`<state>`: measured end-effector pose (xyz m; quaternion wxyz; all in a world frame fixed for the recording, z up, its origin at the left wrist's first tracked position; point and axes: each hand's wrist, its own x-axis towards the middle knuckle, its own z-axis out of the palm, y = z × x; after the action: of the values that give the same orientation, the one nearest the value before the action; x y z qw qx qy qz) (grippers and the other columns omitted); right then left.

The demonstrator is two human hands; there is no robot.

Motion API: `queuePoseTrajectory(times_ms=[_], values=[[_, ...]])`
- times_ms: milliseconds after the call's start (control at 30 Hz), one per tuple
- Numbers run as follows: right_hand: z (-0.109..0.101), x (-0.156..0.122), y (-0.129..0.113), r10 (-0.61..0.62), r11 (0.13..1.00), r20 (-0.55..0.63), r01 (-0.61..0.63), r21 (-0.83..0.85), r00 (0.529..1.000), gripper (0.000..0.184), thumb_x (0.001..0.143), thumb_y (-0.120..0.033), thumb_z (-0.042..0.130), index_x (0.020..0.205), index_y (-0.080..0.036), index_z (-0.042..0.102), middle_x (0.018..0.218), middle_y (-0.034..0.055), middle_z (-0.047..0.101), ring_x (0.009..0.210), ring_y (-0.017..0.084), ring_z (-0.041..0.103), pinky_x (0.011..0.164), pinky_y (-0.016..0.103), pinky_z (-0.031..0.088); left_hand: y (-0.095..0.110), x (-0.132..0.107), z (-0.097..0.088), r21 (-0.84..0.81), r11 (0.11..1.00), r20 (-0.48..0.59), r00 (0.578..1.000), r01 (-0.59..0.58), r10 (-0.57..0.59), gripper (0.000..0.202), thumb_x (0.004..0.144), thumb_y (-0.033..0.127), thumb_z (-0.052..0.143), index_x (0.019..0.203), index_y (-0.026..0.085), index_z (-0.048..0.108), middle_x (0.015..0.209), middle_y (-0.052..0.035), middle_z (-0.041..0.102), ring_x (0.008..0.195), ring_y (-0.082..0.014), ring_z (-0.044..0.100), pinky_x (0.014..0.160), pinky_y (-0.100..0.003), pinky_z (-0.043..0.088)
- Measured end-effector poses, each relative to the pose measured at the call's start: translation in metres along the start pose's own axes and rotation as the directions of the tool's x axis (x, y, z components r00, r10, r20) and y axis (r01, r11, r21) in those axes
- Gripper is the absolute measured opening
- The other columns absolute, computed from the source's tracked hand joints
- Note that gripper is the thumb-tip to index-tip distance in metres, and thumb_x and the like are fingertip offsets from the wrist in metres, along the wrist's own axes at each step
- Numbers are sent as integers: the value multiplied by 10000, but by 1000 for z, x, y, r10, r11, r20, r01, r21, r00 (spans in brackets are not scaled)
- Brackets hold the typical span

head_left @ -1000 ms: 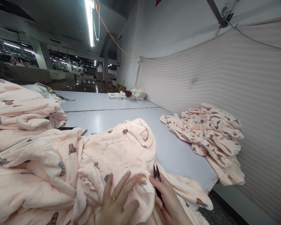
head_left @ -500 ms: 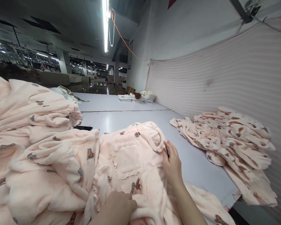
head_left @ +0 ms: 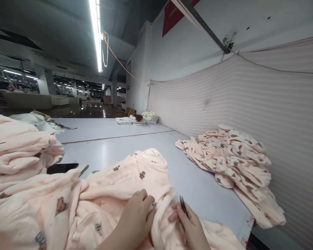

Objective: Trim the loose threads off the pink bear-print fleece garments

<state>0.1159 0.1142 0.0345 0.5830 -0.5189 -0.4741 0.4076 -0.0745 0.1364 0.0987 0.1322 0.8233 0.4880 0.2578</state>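
Observation:
A pale pink fleece garment [head_left: 125,177] with small bear prints lies bunched in front of me. My left hand [head_left: 139,215] is closed on a fold of it, near the middle, with the fingertips partly hidden by the cloth. Just to the right, my right hand [head_left: 189,222] holds dark thread snips [head_left: 183,205], their two points sticking up past the fingers. That hand's fingertips are at the garment's right edge; whether they also pinch cloth I cannot tell.
More pink fleece garments [head_left: 18,149] are heaped at the left, beside a dark phone [head_left: 62,168]. Another pile [head_left: 237,156] lies on the right of the white table [head_left: 198,184], by the striped cloth on the wall. Stacked white pieces [head_left: 150,118] lie at the far edge.
My right hand has come down along the garment with the snips, close to my left hand. The garment's top has been folded over, hiding its pocket. The camera view has turned right.

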Motion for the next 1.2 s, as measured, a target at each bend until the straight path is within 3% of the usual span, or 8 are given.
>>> queuePoseTrajectory(times_ms=[100, 267, 367, 500, 633, 933, 1067, 1200], values=[[-12, 21, -1, -95, 951, -165, 40, -307, 982, 349, 842, -533, 484, 723, -219, 576, 713, 20, 634, 766, 215, 569, 725, 284, 413, 7, -18, 4, 125, 992, 60, 998, -13, 6, 141, 786, 262, 534, 874, 202, 625, 924, -79, 589, 846, -261, 555, 753, -408, 427], [-2, 49, 6, -85, 939, -146, 30, -344, 986, 264, 734, -410, 631, 652, -232, 454, 621, -59, 507, 631, 162, 489, 602, 238, 377, 8, -24, 12, 227, 974, -14, 1000, -1, 4, 426, 638, 405, 718, 994, 180, 654, 964, -110, 614, 869, -319, 554, 767, -449, 416], [3, 55, 10, -75, 948, -108, 38, -315, 991, 170, 735, -283, 570, 663, -230, 425, 615, -72, 458, 612, 141, 465, 589, 225, 374, 1, -20, 29, 333, 927, -129, 965, -174, 228, 564, 618, 417, 755, 1116, 194, 611, 1043, -100, 635, 924, -310, 550, 826, -436, 391], [1, 45, 3, -67, 953, -73, 42, -300, 995, 130, 775, -278, 507, 689, -228, 423, 630, -67, 448, 615, 138, 448, 610, 233, 370, -8, -12, 50, 289, 847, 7, 886, -446, 464, 306, 729, 428, 693, 974, 267, 605, 969, 23, 684, 882, -215, 591, 792, -346, 400], [6, 31, -7, -60, 949, -27, 48, -313, 998, 200, 681, -262, 661, 718, -234, 466, 675, -59, 521, 653, 153, 458, 631, 247, 330, -8, -12, 55, 262, 871, 156, 909, -415, 386, 401, 753, 504, 642, 1092, 307, 559, 1048, 13, 689, 916, -236, 625, 794, -389, 434], [-3, 25, -6, 16, 1000, 117, -15, -6, 993, 176, 723, -285, 623, 821, -208, 499, 797, 6, 617, 729, 167, 576, 686, 269, 448, -14, -16, 36, 299, 926, -7, 969, -232, 246, 624, 698, 644, 575, 1164, 230, 587, 1460, -179, 394, 1388, -454, 167, 1010, -654, 274], [-10, 16, -2, 14, 998, 37, -16, 62, 999, 158, 738, -275, 648, 771, -201, 511, 685, -42, 522, 665, 123, 497, 648, 216, 405, 2, -15, 19, 237, 953, 283, 952, -191, 120, 746, 567, 621, 700, 1185, 219, 584, 1491, -188, 343, 1364, -485, 209, 987, -684, 288], [-10, 9, -1, 45, 988, 2, -45, 149, 999, 235, 769, -368, 640, 874, -214, 497, 654, -63, 476, 563, 101, 436, 521, 189, 349, 16, -8, -8, 91, 990, 221, 971, -110, 88, 399, 584, 378, 743, 945, 247, 633, 1364, -92, 524, 1287, -370, 415, 1023, -560, 349]])
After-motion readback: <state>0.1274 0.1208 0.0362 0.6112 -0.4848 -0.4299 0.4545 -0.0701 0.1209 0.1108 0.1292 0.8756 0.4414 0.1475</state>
